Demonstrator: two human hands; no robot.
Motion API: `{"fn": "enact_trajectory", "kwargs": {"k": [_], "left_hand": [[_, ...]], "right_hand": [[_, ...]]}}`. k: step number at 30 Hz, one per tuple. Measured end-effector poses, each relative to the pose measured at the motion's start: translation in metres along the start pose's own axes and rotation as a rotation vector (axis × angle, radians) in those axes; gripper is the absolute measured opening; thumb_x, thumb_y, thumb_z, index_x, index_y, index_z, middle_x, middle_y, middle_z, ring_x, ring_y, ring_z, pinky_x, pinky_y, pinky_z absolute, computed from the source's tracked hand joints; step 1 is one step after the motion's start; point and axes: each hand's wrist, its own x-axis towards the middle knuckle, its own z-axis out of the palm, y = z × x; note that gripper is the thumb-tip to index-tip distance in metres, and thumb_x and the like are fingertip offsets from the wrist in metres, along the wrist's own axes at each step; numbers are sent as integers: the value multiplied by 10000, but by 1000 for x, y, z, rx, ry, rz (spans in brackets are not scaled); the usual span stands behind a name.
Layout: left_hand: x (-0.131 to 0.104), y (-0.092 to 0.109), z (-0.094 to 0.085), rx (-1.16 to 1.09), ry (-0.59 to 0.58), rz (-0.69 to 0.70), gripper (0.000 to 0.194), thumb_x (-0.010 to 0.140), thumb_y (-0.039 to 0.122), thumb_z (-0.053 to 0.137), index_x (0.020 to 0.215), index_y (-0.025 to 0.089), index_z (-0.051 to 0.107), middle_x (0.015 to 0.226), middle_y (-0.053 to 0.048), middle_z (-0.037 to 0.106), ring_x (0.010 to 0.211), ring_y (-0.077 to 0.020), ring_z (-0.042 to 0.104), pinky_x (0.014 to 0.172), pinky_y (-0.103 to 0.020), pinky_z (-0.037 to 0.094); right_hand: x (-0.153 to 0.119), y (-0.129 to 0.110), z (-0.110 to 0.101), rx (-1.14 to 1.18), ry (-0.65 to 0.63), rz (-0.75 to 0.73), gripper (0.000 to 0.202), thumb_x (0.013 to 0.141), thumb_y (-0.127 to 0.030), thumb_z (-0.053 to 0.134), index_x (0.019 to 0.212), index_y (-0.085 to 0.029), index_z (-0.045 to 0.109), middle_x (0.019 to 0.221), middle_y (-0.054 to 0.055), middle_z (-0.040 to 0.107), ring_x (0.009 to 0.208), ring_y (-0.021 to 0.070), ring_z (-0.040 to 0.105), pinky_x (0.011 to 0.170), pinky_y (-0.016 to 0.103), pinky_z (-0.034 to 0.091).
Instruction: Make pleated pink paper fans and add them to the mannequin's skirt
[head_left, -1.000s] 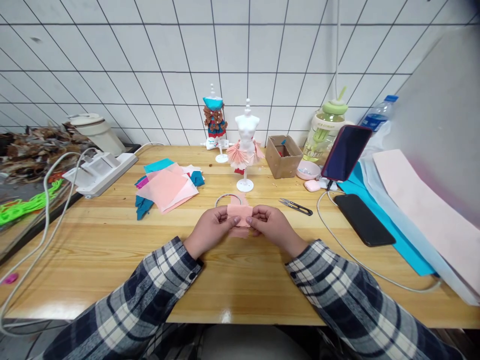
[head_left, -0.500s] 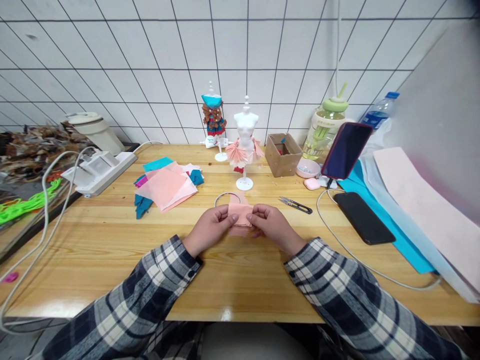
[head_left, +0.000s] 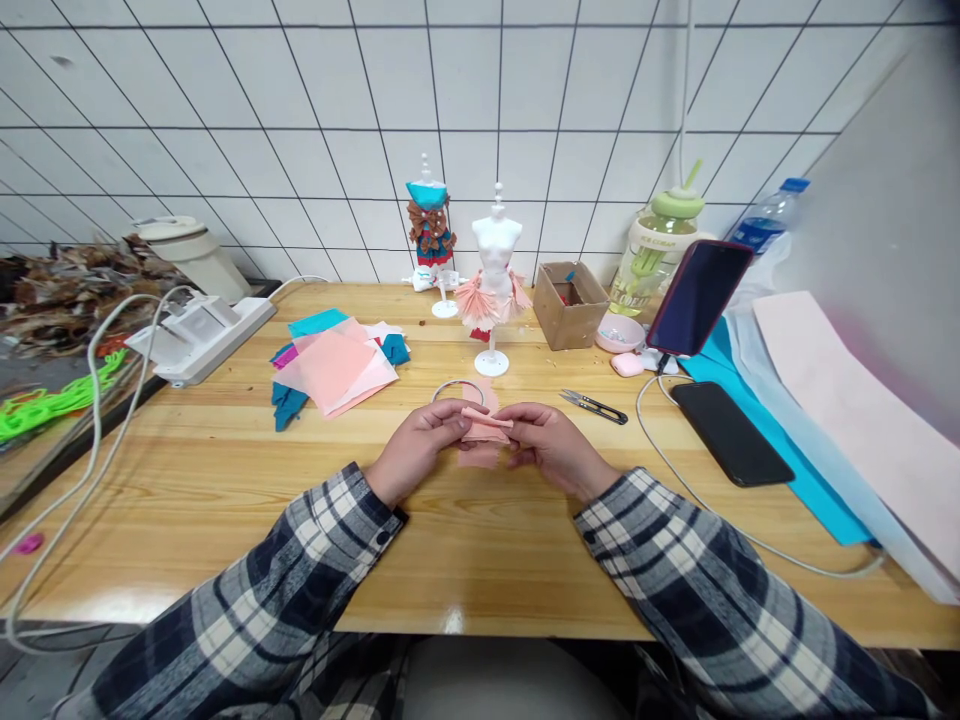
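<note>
Between my hands is a small piece of peach crepe paper, its upper edge folded into a narrow ridge. My left hand pinches its left end and my right hand pinches the right end. Under it, more peach paper lies on the table. A thin metal ring rests just behind my left fingers. Beyond my hands stands a white mini dress form wearing a ruffled peach skirt. Thread snips lie to the right of my right hand.
At left are stacked coloured paper sheets and a power strip. Behind stand a second dressed form and a cardboard box. On the right are a propped phone, a black phone, a drink bottle and a cable.
The peach piece was held flat between my hands; now its upper edge is folded over into a ridge. The view has shifted slightly.
</note>
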Motion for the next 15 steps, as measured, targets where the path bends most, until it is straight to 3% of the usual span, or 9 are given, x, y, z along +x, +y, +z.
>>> {"fn": "enact_trajectory", "kwargs": {"k": [6, 9, 12, 15], "left_hand": [[2, -4, 0, -95, 46, -53, 89, 730, 222, 642, 765, 154, 687, 791, -26, 685, 719, -148, 619, 745, -285, 499], [1, -2, 0, -229, 9, -89, 139, 750, 217, 616, 870, 162, 658, 767, -13, 659, 689, -132, 618, 713, -269, 500], [0, 0, 0, -329, -80, -178, 360, 848, 376, 545, 1155, 191, 581, 831, -51, 680, 696, -156, 652, 695, -300, 511], [0, -1, 1, -276, -146, -286, 419, 857, 499, 543, 1056, 136, 613, 807, -97, 693, 664, -156, 650, 609, -255, 482]], "right_hand": [[0, -1, 4, -75, 53, -38, 160, 635, -253, 700, 779, -193, 735, 674, -16, 642, 567, 91, 562, 510, 215, 499], [0, 0, 4, -224, 50, -107, 133, 664, -247, 657, 756, -196, 738, 751, 3, 682, 613, 104, 579, 531, 225, 505], [-1, 0, 4, -316, 43, -164, 143, 681, -259, 627, 755, -199, 735, 796, 13, 689, 661, 124, 597, 563, 249, 530], [-2, -2, 5, -354, 57, -200, 145, 689, -256, 603, 742, -197, 724, 757, 7, 663, 632, 118, 575, 560, 253, 534]]}}
